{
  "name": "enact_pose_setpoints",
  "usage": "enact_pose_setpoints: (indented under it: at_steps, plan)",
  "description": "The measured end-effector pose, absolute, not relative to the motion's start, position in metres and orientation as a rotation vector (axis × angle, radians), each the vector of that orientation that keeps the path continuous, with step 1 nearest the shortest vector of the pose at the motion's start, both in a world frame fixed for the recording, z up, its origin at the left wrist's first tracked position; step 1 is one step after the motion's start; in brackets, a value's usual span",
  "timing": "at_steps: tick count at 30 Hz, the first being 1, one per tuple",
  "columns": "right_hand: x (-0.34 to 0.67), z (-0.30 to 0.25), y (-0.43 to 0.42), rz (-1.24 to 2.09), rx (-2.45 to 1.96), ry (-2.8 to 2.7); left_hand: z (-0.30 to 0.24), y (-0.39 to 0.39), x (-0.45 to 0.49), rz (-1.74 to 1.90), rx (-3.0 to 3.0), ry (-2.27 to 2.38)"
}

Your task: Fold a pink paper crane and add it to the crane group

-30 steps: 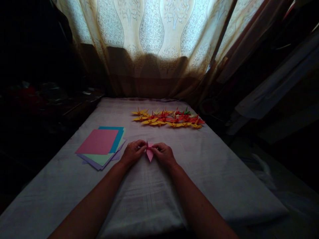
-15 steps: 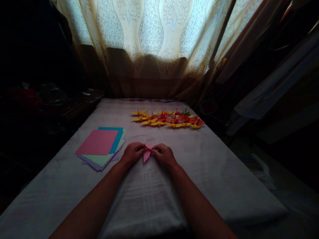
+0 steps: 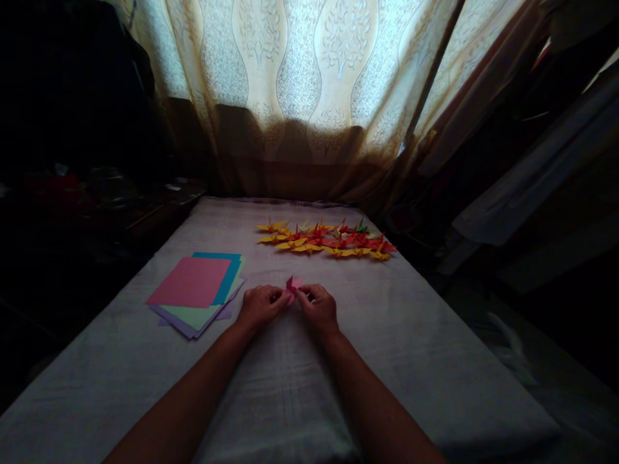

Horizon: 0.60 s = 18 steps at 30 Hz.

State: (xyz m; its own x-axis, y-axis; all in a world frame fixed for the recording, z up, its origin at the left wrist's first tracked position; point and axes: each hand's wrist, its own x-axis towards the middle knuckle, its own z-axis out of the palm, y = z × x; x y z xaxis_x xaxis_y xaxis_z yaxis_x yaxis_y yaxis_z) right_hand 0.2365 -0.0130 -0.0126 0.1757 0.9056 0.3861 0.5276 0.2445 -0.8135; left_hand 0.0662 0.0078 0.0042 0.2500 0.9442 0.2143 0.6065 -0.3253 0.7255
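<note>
A small piece of folded pink paper (image 3: 291,288) is pinched between my two hands above the middle of the cloth. My left hand (image 3: 261,305) grips its left side with thumb and fingers closed. On the other side my right hand (image 3: 318,308) holds it the same way, fingertips pressed together. One darker pink flap sticks up at the top, and part of the paper is hidden behind my fingertips. To the left of my left hand lies a loose stack of square paper sheets (image 3: 190,281), pink and blue on top, pale green and purple beneath.
Several folded paper cranes (image 3: 316,240) in yellow, red, green and cream stand in rows at the far right of the table. A pale checked cloth (image 3: 411,361) covers the table. Beyond it hangs a patterned curtain (image 3: 300,71); dark clutter lines the left side.
The pink paper has gone from a long pointed shape lying toward me to a more compact one with a flap raised. Both hands still hold it. The view has tilted slightly.
</note>
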Motion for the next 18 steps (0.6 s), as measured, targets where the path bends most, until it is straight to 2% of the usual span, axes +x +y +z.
enact_pose_setpoints:
  at_steps: [18]
  plan:
    - [0.239,-0.018,0.017,1.034,-1.353,-1.222,0.0,0.022,0.054,0.94,1.613,1.206]
